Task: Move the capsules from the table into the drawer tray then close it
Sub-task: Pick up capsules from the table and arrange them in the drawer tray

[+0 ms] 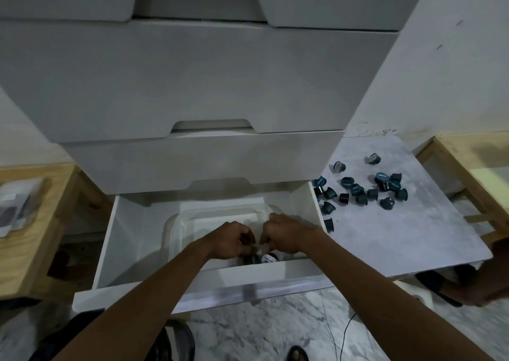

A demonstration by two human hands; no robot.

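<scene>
Head view: both hands are down in the open drawer (124,236) at lower centre. The left hand (232,239) and right hand (286,234) have their fingers curled close together over the near end of the clear tray (176,223). Whether either grips a capsule I cannot tell. A white-topped capsule (269,258) lies in the tray just below them.

Most of the capsules (360,191) lie in a loose scatter on the bench (399,228) at right of frame, so the task looks barely begun.

The risks, as I judge them:
- A capsule let go near the tray's rim could drop onto the drawer floor beside it.
- The lone capsule (328,225) sits right by the bench's edge at the drawer side, so a reaching arm could knock it off.
- Closing the drawer early would strand the rest.
</scene>
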